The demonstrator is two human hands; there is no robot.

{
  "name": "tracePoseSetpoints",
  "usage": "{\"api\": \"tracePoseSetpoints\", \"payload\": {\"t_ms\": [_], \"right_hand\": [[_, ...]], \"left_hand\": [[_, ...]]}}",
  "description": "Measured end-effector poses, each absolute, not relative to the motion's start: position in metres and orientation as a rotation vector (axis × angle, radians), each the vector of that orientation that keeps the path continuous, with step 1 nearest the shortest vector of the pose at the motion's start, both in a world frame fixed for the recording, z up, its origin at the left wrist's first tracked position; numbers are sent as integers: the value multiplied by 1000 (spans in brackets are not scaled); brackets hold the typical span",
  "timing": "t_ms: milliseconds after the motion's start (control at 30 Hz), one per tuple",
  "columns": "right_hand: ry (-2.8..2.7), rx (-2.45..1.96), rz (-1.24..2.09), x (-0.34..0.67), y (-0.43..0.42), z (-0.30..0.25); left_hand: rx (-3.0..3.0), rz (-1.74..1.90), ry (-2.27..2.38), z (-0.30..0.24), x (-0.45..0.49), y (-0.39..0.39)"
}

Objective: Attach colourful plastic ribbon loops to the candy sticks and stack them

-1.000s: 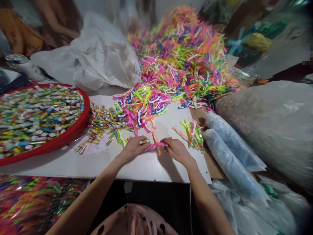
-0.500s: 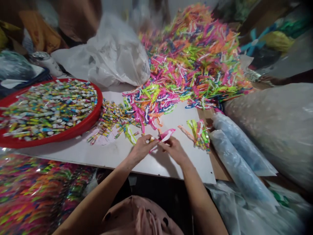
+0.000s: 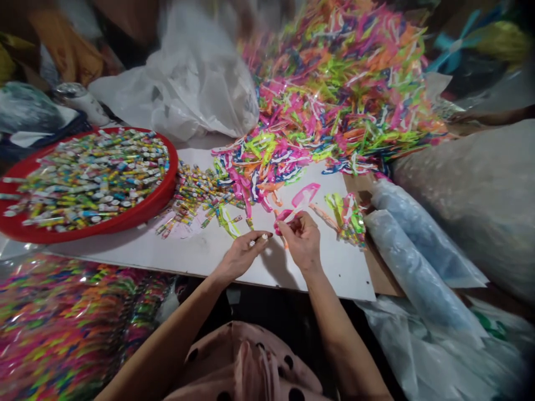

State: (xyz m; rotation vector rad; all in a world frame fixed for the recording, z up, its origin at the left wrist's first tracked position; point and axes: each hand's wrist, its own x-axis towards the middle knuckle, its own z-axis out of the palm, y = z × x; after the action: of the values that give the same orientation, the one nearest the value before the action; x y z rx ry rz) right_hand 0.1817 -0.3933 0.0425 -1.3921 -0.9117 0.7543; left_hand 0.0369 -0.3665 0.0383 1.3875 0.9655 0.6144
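Note:
My left hand (image 3: 239,255) is closed over small white-ended tubes (image 3: 264,238), mostly hidden by the fingers. My right hand (image 3: 305,239) pinches a pink-and-white plastic strip (image 3: 306,195), its loose end standing up beyond the fingers. A narrow gap separates the two hands above the white board (image 3: 188,253). Just beyond them, the big heap of bright plastic strips (image 3: 288,150) reaches down toward my fingers. To the left lie loose small printed tubes (image 3: 196,189). A little bunch of tubes with coloured strips (image 3: 349,220) rests right of my right hand.
A red basin (image 3: 169,186) full of small printed tubes stands at the left. Behind it slumps a white plastic bag (image 3: 200,89). Rolled clear plastic (image 3: 418,273) and a large filled sack (image 3: 472,206) flank the right side. Packed colourful bundles (image 3: 62,328) lie lower left.
My hands, together before, have moved apart. The pink-and-white strip has gone up with my right hand and now points away from me. The view has shifted slightly.

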Motion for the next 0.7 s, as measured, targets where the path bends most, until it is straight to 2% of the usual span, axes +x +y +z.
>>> {"api": "tracePoseSetpoints", "payload": {"t_ms": [500,700], "right_hand": [[-595,-1247,999,178,-398,26],[-483,-1289,927,169,-403,25]], "left_hand": [[1386,645,983,26,47,-371],[1274,630,953,22,51,-376]]}}
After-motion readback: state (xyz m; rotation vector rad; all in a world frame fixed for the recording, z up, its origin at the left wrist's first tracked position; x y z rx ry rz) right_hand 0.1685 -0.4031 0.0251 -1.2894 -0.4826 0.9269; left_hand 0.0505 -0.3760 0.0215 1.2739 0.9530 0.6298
